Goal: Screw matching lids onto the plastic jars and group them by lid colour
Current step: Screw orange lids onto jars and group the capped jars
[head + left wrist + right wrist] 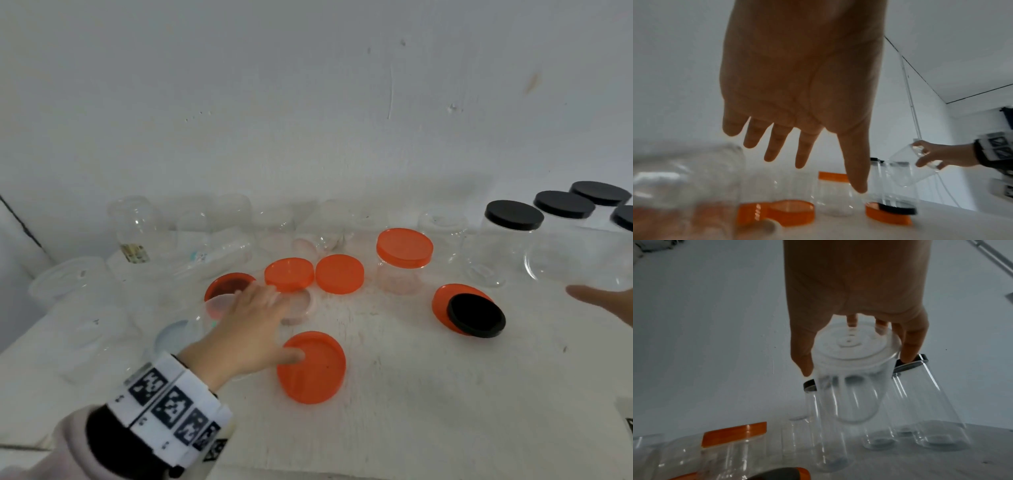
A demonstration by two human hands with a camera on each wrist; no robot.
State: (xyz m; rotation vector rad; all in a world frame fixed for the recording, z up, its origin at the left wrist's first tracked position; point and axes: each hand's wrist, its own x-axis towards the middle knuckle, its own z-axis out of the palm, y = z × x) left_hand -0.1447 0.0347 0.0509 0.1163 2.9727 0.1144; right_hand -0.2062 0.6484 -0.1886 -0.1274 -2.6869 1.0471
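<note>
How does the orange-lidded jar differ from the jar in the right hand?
The orange-lidded jar stands capped on the table; the held jar has no lid. It stands upright and untouched, while the held jar is tilted in the air, gripped by the right hand. Both are clear plastic.

White table (411, 394) w/ loose orange lids (311, 367), black lid (476, 316), clear jars (400, 260), some capped.
</note>
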